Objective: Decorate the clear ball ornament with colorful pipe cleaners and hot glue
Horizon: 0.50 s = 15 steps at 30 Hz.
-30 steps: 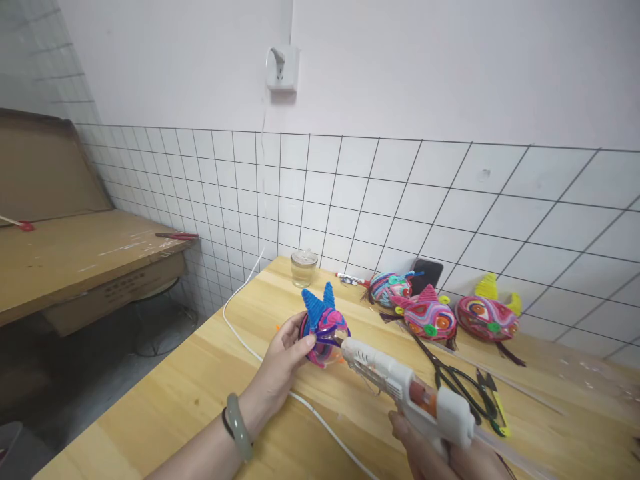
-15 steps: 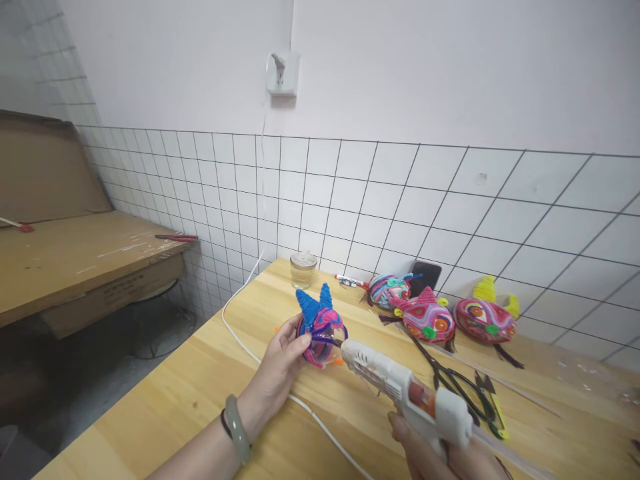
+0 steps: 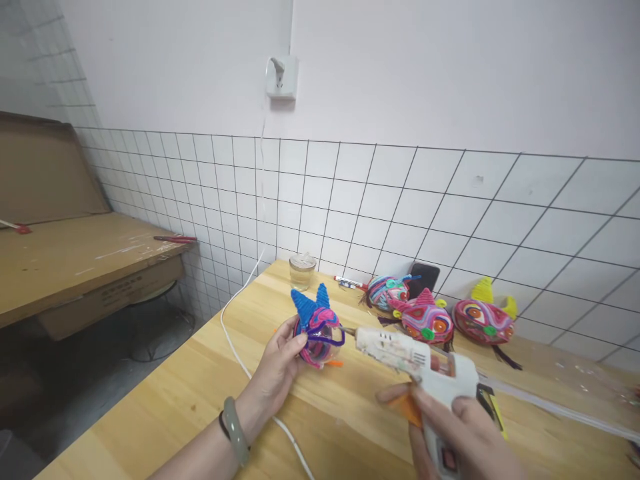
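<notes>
The left hand point(image 3: 280, 357) pinches the left side of the toy point(image 3: 324, 317) over the tabletop point(image 3: 350, 413). The right hand point(image 3: 460, 427) wraps around the glue gun point(image 3: 393, 348), whose long body points left, its tip right beside the toy's purple loop point(image 3: 336, 343).

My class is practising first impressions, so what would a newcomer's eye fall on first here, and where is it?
Probably the white glue gun in the right hand, at lower right, its nozzle pointing toward the blue-eared figure that the left hand holds just below centre. Next, likely the three colourful yarn figures to the right, on the wooden table near the grid-lined wall.
</notes>
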Motion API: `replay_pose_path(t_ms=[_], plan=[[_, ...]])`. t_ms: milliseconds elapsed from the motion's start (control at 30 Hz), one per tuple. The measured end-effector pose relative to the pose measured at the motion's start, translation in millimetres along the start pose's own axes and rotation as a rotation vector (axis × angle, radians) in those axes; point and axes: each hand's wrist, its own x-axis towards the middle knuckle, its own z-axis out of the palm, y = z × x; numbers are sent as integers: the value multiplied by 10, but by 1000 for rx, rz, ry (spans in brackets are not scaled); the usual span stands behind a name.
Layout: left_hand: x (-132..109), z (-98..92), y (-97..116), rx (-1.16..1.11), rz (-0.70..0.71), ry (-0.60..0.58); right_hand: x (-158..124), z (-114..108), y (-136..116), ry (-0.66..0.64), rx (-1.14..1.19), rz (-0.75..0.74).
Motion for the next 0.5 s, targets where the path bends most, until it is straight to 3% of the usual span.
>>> replay_pose_path(t_ms=[133, 233, 367, 500], plan=[[-6, -9, -3, -1, 5, 8, 252, -165, 103, 85, 218, -39], [-3, -12, -13, 3, 22, 32, 455, -263, 260, 184, 297, 67], [4, -19, -28, 23, 36, 53, 645, -339, 522, 149, 103, 286], [-7, -38, -48, 87, 23, 86, 727, -377, 739, 136, -2, 337]])
